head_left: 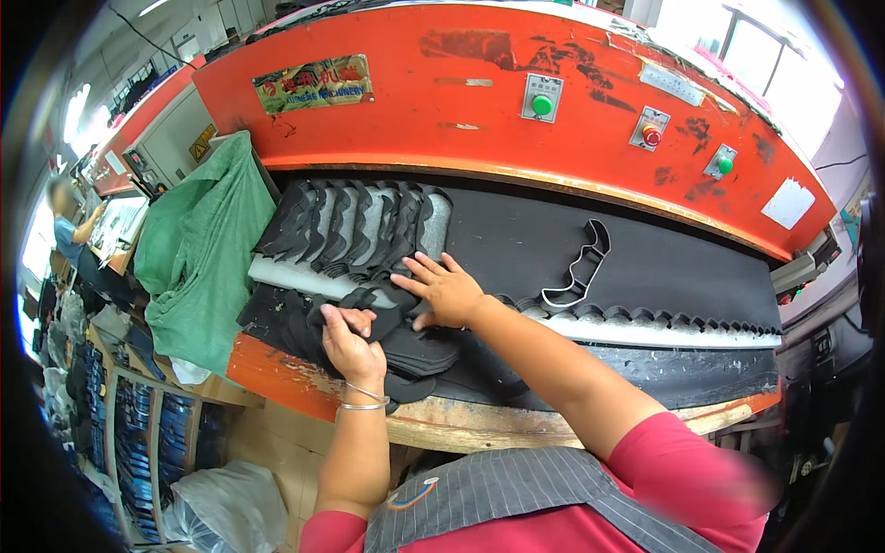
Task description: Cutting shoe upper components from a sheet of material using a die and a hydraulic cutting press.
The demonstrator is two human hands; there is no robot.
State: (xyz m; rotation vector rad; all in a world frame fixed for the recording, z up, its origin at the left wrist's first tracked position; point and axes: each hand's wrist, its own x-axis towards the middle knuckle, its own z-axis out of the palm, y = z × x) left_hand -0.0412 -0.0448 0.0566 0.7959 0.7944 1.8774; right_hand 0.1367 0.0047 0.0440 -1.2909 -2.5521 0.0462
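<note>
My left hand [354, 348], with metal bangles at the wrist, is at the front left of the press bed, its fingers curled in beside loose black cut pieces [300, 318]. What it grips, if anything, is hidden. My right hand [444, 293] is open with fingers spread, its fingertips at the near right corner of a cut block of black and grey sheets [355, 217]. Between and below the hands lies a stack of rounded black pieces [419, 355]. A wavy, curved metal cutting die [599, 240] rests on the black bed farther right.
A long light strip with a scalloped black edge [664, 334] runs along the bed's right front. Behind rises the orange press beam [406, 120] with green buttons [542, 105] and a red one [652, 135]. Green cloth [198, 249] hangs at left; a person [74, 235] stands beyond.
</note>
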